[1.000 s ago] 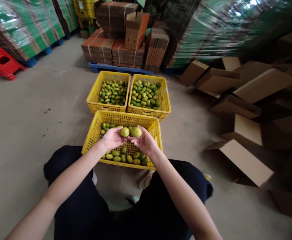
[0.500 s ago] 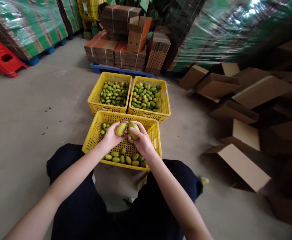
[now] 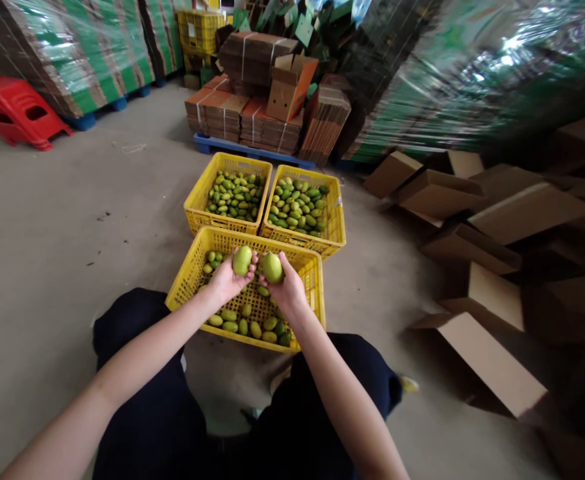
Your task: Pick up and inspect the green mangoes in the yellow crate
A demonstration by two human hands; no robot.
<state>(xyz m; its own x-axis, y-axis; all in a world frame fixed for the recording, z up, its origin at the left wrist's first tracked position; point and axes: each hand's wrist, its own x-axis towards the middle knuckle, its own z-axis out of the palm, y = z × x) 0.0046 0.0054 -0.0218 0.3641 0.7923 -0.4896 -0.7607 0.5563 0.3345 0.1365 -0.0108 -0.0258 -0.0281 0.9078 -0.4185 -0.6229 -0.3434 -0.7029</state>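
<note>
Over the near yellow crate (image 3: 181,275), my left hand (image 3: 227,280) is closed around a yellow-green mango (image 3: 243,261). Just to its right, my right hand (image 3: 291,288) grips another green mango (image 3: 273,268), thumb along its side. The two fruits are close together but apart. Inside the near crate, several mangoes (image 3: 255,329) lie along the front side and a few more (image 3: 212,261) sit in the far left corner. My hands and forearms hide part of the crate's floor.
Two yellow crates, one on the left (image 3: 195,200) and one on the right (image 3: 339,227), hold many mangoes behind the near one. Bundled flat cartons (image 3: 272,127) rest on a blue pallet (image 3: 252,151). Open cardboard boxes (image 3: 492,360) crowd the right; a red stool (image 3: 22,110) stands left.
Both mangoes have been turned in my hands, and my hands have drawn slightly apart. The view has shifted a little, so the surroundings sit lower and further right.
</note>
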